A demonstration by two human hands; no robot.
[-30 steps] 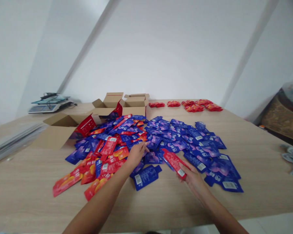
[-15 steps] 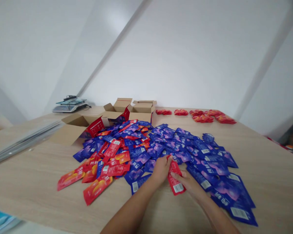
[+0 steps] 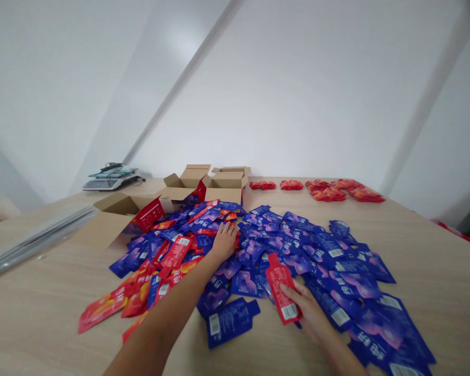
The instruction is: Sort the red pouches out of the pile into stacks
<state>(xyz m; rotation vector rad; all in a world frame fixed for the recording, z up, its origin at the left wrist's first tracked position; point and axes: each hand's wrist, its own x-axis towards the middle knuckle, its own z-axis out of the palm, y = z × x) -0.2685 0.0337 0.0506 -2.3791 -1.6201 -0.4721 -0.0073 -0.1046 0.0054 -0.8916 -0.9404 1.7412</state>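
My right hand (image 3: 303, 303) grips a red spouted pouch (image 3: 281, 287), its barcode end towards me and its narrow neck pointing away. A bit of blue peeks out under its lower end; I cannot make out whether that is held too. My left hand (image 3: 225, 241) lies over the mixed heap, fingers stretched out and touching pouches near a red one. Around it are blue pouches (image 3: 208, 223) and red-orange pouches (image 3: 175, 256). Between my arms a single blue pouch (image 3: 231, 321) rests on the table with its barcode up. Mostly blue pouches (image 3: 339, 271) spread out on the right.
Three open cardboard boxes (image 3: 112, 219) stand behind and left of the heap. Along the back right lie bundles of red pouches (image 3: 292, 185). A scale (image 3: 109, 180) with things on it sits at the back left, and long grey strips (image 3: 35, 240) lie along the left side.
My left hand has let go of the red pouch and moved away and leftwards onto the heap. The right hand keeps the red pouch. The view has shifted slightly.
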